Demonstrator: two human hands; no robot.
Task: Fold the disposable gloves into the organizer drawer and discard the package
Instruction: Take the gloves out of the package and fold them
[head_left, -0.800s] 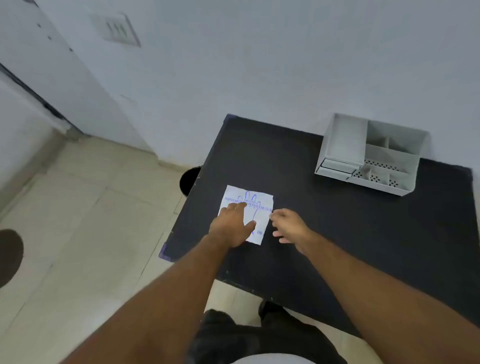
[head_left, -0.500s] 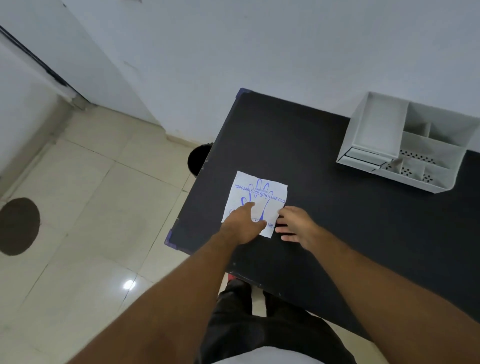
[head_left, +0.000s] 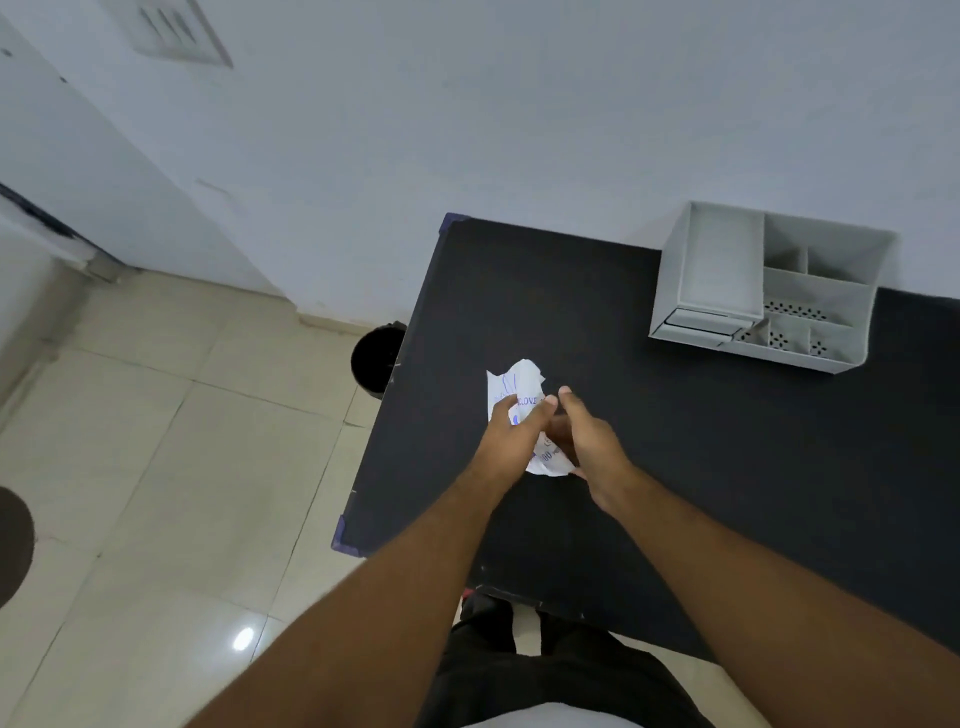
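Near the left edge of the black table (head_left: 701, 467), in the head view, the white glove package (head_left: 519, 387) with blue print was crumpled between both hands. The left hand (head_left: 511, 441) gripped its left side, fingers curled over the printed face, and the right hand (head_left: 587, 441) closed on its lower right part. The grey organizer (head_left: 769, 291) stood well apart at the table's far right, against the wall. A black bin (head_left: 376, 358) sat on the tiled floor just beside the table's left edge

organizer (head_left: 769, 291) on table (head_left: 675, 467), bin (head_left: 376, 358) left
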